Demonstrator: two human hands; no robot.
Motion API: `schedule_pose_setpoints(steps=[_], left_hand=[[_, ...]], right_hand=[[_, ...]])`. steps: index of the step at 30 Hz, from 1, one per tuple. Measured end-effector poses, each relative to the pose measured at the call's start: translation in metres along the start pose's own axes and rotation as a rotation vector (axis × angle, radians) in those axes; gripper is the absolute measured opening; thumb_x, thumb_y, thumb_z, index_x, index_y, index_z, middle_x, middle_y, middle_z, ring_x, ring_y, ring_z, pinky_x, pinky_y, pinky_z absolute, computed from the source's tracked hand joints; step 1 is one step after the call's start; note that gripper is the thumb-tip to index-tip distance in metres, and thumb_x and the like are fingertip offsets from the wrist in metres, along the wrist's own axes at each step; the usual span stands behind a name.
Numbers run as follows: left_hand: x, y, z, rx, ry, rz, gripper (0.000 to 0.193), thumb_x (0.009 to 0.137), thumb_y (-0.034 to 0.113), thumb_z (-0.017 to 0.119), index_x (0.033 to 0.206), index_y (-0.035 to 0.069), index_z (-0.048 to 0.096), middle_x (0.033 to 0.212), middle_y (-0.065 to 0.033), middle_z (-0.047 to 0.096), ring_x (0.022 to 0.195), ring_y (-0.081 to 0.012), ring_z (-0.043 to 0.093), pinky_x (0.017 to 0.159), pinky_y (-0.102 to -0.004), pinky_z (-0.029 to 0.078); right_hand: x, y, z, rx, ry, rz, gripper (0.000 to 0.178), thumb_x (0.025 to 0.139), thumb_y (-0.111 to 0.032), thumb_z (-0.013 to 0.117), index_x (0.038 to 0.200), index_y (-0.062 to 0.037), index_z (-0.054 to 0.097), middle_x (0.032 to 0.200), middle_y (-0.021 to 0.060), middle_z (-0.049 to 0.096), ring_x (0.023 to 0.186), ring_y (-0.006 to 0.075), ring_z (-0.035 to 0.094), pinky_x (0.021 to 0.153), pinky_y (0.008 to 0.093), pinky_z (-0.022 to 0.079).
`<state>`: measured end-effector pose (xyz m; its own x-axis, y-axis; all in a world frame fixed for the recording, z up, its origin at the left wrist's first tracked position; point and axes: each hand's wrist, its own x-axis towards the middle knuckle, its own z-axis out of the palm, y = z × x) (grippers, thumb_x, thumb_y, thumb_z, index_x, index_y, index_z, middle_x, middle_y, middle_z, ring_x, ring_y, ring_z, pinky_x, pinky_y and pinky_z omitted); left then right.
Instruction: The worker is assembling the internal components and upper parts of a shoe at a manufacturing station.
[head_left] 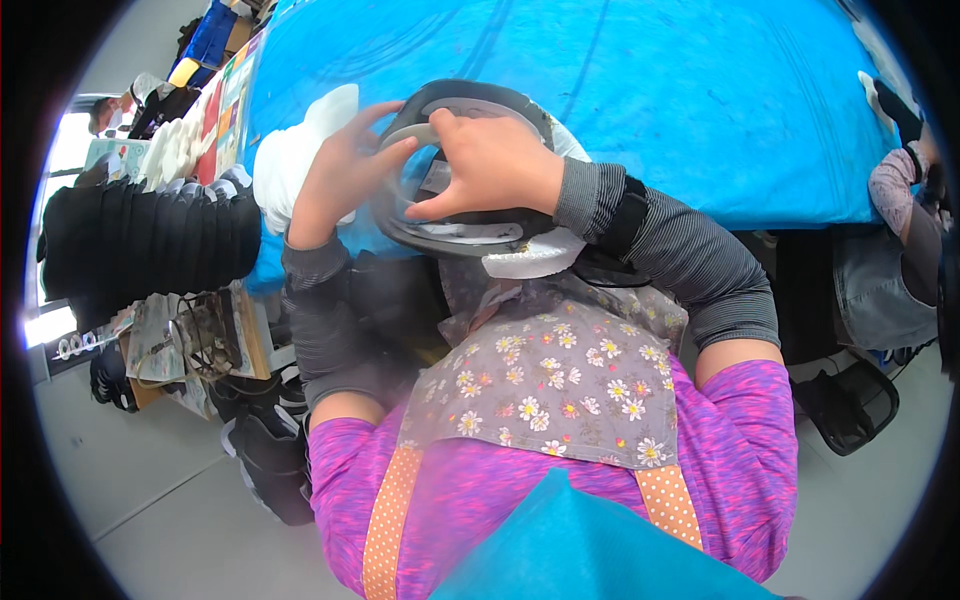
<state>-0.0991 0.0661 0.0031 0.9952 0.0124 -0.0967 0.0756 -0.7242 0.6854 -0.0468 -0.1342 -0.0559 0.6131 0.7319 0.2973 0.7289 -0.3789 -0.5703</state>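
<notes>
My left hand [343,170] and my right hand [495,165] meet above the near edge of the blue-covered table. Between them is a pale, ring-shaped band [407,133] that looks like a roll of tape. My left thumb and fingers curve round its left side. The right fingers press on its upper right edge, with the thumb lower down. Under the hands sits a dark grey, rounded tray-like container [480,92] with pale things in it. Just left, partly behind my left wrist, is a stack of white pieces [300,150].
Black fabric-like pieces [150,240] stand stacked at the left, with white pieces [172,150] behind. A white strip [535,255] lies at the container's near edge. Another person's arm [892,190] shows at the far right. A black basket [848,405] is low right.
</notes>
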Motion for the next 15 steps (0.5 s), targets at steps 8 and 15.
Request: schedule_pose_setpoints(steps=[8, 15], left_hand=[[0.018, 0.008, -0.003, 0.335, -0.029, 0.011, 0.043, 0.090, 0.025, 0.067, 0.128, 0.006, 0.064, 0.063, -0.0084, 0.061, 0.055, -0.0088, 0.053, 0.050, -0.0278, 0.040], [0.032, -0.009, -0.001, 0.387, -0.022, 0.131, 0.038, 0.089, 0.020, 0.066, 0.122, 0.002, 0.066, 0.072, -0.0194, 0.068, 0.060, -0.0185, 0.065, 0.056, -0.0335, 0.048]], right_hand=[[0.009, 0.006, 0.002, -0.002, -0.083, -0.043, 0.100, 0.065, -0.081, 0.065, 0.101, 0.0123, 0.053, 0.080, 0.0235, 0.070, 0.076, 0.0360, 0.071, 0.073, 0.0392, 0.056], [0.013, 0.013, 0.004, 0.033, -0.104, -0.006, 0.105, 0.065, -0.081, 0.066, 0.107, 0.0137, 0.049, 0.081, 0.0230, 0.070, 0.079, 0.0358, 0.071, 0.074, 0.0387, 0.056]])
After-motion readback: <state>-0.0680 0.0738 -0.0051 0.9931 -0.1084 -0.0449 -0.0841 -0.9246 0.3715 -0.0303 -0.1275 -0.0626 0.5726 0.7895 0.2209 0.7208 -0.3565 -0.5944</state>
